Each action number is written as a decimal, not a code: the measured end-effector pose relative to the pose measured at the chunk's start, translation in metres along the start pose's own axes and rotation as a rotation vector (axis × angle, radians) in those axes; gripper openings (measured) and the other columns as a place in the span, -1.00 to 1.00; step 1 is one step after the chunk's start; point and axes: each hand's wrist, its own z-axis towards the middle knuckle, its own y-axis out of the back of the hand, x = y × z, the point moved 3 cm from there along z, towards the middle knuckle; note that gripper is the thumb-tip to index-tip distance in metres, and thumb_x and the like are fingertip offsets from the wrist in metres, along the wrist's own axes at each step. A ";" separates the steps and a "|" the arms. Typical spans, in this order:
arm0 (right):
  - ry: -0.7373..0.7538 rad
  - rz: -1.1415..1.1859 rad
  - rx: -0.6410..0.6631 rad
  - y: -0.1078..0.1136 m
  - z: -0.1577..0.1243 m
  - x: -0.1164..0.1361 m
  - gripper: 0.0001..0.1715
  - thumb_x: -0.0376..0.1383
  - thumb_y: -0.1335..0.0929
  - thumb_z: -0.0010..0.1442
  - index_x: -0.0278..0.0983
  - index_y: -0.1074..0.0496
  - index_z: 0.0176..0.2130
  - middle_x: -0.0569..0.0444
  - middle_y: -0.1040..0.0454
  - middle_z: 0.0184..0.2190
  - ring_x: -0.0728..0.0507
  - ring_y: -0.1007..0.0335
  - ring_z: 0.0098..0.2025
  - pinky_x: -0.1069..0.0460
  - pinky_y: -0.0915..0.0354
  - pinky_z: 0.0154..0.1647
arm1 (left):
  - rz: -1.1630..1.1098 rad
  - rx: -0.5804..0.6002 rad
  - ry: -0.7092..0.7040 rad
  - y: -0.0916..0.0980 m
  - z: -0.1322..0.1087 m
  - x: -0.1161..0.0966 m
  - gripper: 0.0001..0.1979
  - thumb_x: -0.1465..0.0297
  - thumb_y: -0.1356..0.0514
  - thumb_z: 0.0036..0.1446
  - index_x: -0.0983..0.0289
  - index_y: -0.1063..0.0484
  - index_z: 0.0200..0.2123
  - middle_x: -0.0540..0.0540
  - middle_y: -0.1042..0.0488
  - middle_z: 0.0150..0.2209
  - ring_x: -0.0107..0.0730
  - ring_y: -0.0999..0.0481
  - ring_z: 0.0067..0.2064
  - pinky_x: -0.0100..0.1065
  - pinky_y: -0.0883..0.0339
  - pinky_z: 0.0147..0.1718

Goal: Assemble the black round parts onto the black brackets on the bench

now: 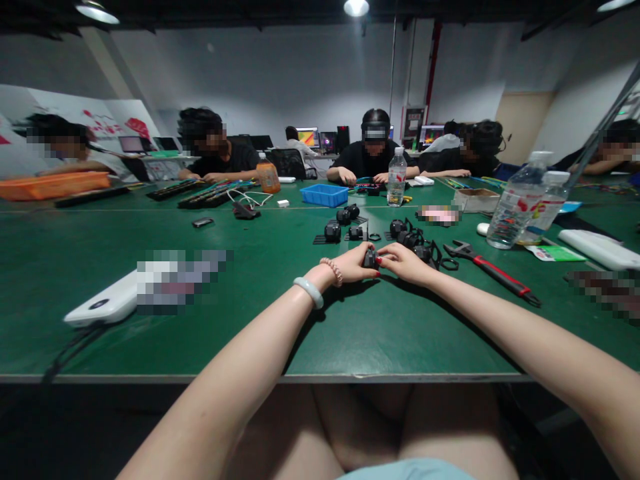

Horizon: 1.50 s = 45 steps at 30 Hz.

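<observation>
Near the middle of the green table [280, 333], my left hand [353, 265] pinches a small black plastic fitting [370, 259] between thumb and fingers. From the other side, my right hand [404, 263] has its thumb and fingers closed on the same fitting, so part of it is covered. Just beyond my hands lie several similar black fittings, one [332, 232] at the left and another [399, 228] at the right. A loose black ring nut [449, 264] rests to the right of my right hand. Beside it is an adjustable wrench [493, 272] with a red and black handle.
A white power bank [107, 300] with a cable lies at left. Water bottles [517, 203] stand at right, near a small cardboard box [475, 201]. Farther back are a blue tray [324, 195] and an orange bottle [269, 175]. Several people sit around the table.
</observation>
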 end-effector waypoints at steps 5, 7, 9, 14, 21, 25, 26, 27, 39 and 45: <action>-0.009 -0.004 0.009 0.000 0.000 0.001 -0.68 -0.16 -0.25 0.01 -0.28 -0.38 -0.26 0.00 -0.29 -0.28 -0.06 -0.28 -0.23 0.00 -0.24 -0.16 | 0.009 0.004 -0.003 0.000 0.000 0.000 -0.39 0.22 -0.17 -0.23 0.31 -0.08 -0.08 0.12 -0.29 -0.19 -0.29 -0.29 -0.17 -0.32 -0.17 -0.21; -0.009 -0.009 0.008 0.001 0.000 0.001 -0.69 -0.17 -0.25 0.01 -0.28 -0.38 -0.26 -0.01 -0.29 -0.28 -0.06 -0.27 -0.23 0.00 -0.24 -0.16 | 0.011 0.006 -0.008 -0.001 0.001 0.000 -0.38 0.22 -0.17 -0.22 0.32 -0.08 -0.07 0.12 -0.30 -0.19 -0.29 -0.30 -0.17 -0.32 -0.17 -0.22; -0.006 -0.015 0.005 0.001 0.000 0.001 -0.69 -0.17 -0.25 0.01 -0.28 -0.39 -0.27 0.00 -0.30 -0.29 -0.06 -0.27 -0.22 -0.01 -0.24 -0.15 | 0.007 0.002 -0.009 -0.001 0.001 0.000 -0.39 0.22 -0.18 -0.22 0.32 -0.08 -0.08 0.12 -0.30 -0.20 -0.29 -0.30 -0.17 -0.32 -0.17 -0.22; -0.007 0.009 0.001 0.000 0.000 0.001 -0.69 -0.17 -0.26 0.00 -0.29 -0.38 -0.27 0.00 -0.30 -0.28 -0.06 -0.28 -0.22 -0.03 -0.24 -0.14 | 0.005 -0.003 0.003 0.000 0.000 -0.002 -0.40 0.23 -0.18 -0.23 0.32 -0.10 -0.09 0.11 -0.30 -0.20 -0.30 -0.30 -0.18 -0.33 -0.17 -0.22; 0.011 0.201 0.011 -0.001 -0.003 0.004 -0.59 -0.30 -0.31 -0.07 -0.25 -0.24 -0.15 0.02 -0.22 -0.16 -0.03 -0.30 -0.21 -0.02 -0.26 -0.14 | 0.018 -0.005 -0.011 0.001 -0.001 -0.002 -0.43 0.21 -0.16 -0.21 0.32 -0.12 -0.11 0.13 -0.30 -0.20 -0.30 -0.32 -0.22 -0.33 -0.19 -0.26; -0.007 0.233 0.058 -0.002 -0.006 0.008 -0.52 -0.35 -0.33 -0.11 -0.20 -0.20 -0.13 0.02 -0.16 -0.12 -0.02 -0.31 -0.24 0.00 -0.31 -0.23 | 0.031 -0.004 -0.005 0.000 0.000 -0.001 -0.44 0.21 -0.16 -0.20 0.33 -0.13 -0.12 0.12 -0.31 -0.23 -0.31 -0.33 -0.25 -0.33 -0.20 -0.28; -0.013 0.231 0.060 -0.001 -0.007 0.009 -0.52 -0.36 -0.32 -0.12 -0.20 -0.20 -0.14 0.02 -0.15 -0.12 -0.02 -0.31 -0.24 0.01 -0.32 -0.25 | 0.031 -0.002 -0.002 0.000 0.000 -0.001 -0.45 0.22 -0.16 -0.20 0.33 -0.13 -0.12 0.12 -0.32 -0.24 -0.31 -0.33 -0.25 -0.34 -0.20 -0.29; -0.015 0.229 0.060 -0.001 -0.007 0.009 -0.53 -0.37 -0.32 -0.12 -0.20 -0.21 -0.14 0.02 -0.14 -0.12 -0.02 -0.30 -0.24 0.01 -0.33 -0.25 | 0.031 -0.001 0.001 0.000 0.000 -0.001 -0.45 0.22 -0.15 -0.20 0.33 -0.13 -0.12 0.12 -0.32 -0.24 -0.31 -0.33 -0.26 -0.34 -0.20 -0.29; 0.014 0.188 0.076 -0.003 -0.006 0.008 -0.58 -0.38 -0.31 -0.10 -0.22 -0.21 -0.17 0.02 -0.15 -0.16 -0.01 -0.30 -0.26 0.01 -0.34 -0.26 | 0.029 0.002 -0.018 -0.001 0.001 0.001 -0.45 0.21 -0.15 -0.20 0.33 -0.12 -0.12 0.11 -0.31 -0.23 -0.30 -0.32 -0.24 -0.34 -0.20 -0.28; 0.027 0.186 0.074 -0.003 -0.006 0.008 -0.60 -0.38 -0.30 -0.08 -0.22 -0.21 -0.17 0.02 -0.15 -0.15 -0.01 -0.32 -0.27 -0.01 -0.34 -0.24 | 0.029 0.001 -0.023 -0.001 0.001 0.001 -0.45 0.19 -0.15 -0.19 0.32 -0.11 -0.12 0.12 -0.30 -0.21 -0.30 -0.32 -0.23 -0.33 -0.20 -0.26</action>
